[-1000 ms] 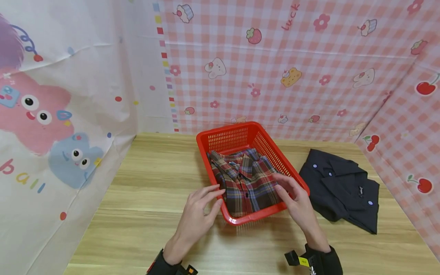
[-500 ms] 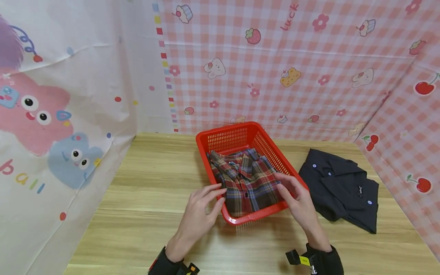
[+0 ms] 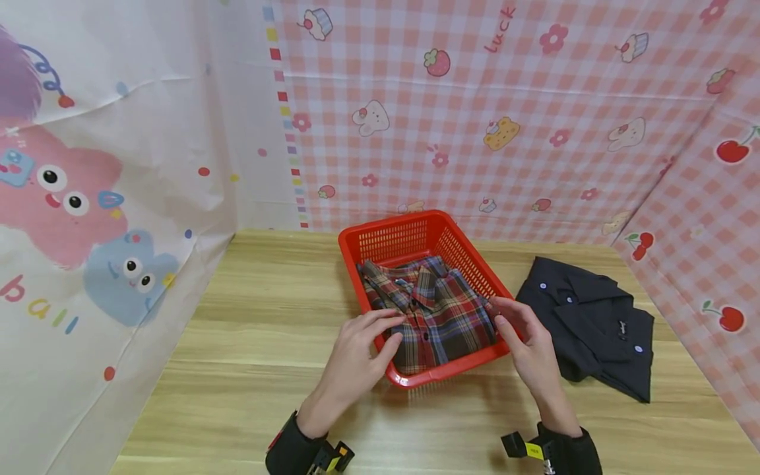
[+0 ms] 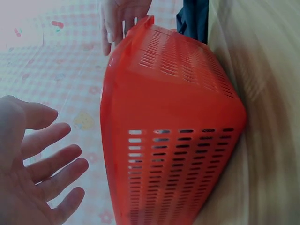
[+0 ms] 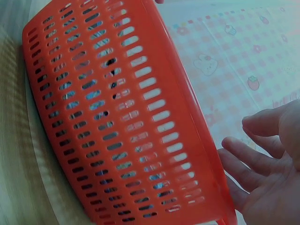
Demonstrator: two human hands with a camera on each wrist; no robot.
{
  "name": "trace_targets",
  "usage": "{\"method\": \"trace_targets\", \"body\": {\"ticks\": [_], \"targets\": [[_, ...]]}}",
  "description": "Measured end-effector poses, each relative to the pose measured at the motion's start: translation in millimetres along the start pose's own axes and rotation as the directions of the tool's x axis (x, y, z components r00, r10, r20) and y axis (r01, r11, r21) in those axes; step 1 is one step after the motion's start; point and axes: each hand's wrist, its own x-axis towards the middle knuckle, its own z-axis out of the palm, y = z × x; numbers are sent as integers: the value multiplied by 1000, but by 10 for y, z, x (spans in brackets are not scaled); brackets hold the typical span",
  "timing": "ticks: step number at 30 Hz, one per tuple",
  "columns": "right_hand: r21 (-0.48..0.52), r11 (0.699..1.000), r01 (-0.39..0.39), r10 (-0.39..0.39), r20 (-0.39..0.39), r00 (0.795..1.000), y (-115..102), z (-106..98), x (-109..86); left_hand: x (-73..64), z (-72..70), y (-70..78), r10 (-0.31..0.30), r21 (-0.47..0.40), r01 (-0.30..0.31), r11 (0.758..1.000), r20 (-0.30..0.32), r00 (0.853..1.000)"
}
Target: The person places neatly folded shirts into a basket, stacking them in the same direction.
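Note:
In the head view a folded plaid shirt (image 3: 439,316), red, blue and dark, lies collar up inside a red plastic basket (image 3: 350,264). My left hand (image 3: 356,353) hovers over the basket's near left rim, its fingertips above the shirt; the left wrist view shows those fingers (image 4: 56,164) loosely spread and apart from the basket wall. At the right rim is my right hand (image 3: 531,346), fingers bent loosely near the shirt's right edge. Whether its fingertips touch cloth or rim I cannot tell. Neither hand holds anything visible.
A folded dark shirt (image 3: 594,330) with pale buttons lies on the wooden table (image 3: 255,369), right of the basket. Behind the table hangs a pink checked cloth (image 3: 463,132). A white cartoon-print cloth (image 3: 178,165) hangs at the left.
Both hands have shifted a little to the right. My left fingertips now reach farther over the shirt, and my right hand has moved out toward the right rim. The basket stays put.

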Motion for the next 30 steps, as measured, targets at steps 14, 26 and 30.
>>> {"method": "trace_targets", "body": {"ticks": [14,26,30], "targets": [[-18,992,-123,121,-108,987,217,-219,-23,262,59,218,33,88,-58,994,268,963],[-20,985,-171,164,-189,968,389,-385,-145,407,166,346,66,52,-90,995,350,935],[-18,979,-202,193,-229,954,443,-456,-168,429,216,386,75,-12,-75,997,363,929]]}}
